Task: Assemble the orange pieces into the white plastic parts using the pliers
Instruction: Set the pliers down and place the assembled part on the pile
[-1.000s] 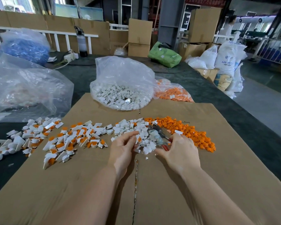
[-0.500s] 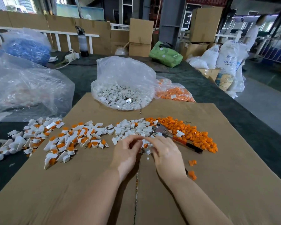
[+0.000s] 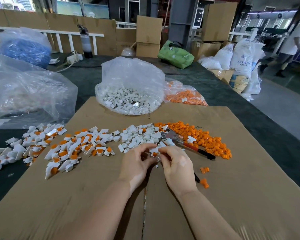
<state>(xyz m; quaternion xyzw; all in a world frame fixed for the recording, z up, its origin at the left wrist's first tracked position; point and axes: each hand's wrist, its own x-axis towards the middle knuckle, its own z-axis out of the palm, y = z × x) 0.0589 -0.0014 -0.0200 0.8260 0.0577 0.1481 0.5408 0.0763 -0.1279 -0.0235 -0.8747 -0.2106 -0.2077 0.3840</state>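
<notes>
Between both grips: left hand (image 3: 137, 163) and right hand (image 3: 177, 163) pinch one white part (image 3: 154, 150), orange piece (image 3: 154, 154) apparently seated. Pliers (image 3: 184, 142) lie just beyond right hand, handles pointing right.

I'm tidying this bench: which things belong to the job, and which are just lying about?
Job:
- white plastic part with orange insert, pinched by left hand and right hand
- red-handled metal pliers
- loose orange pieces pile

Lying about:
- green fabric bag
- bag of blue material

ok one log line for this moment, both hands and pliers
left hand: pinches white part | right hand: pinches same part | pliers: lying on cardboard
</notes>
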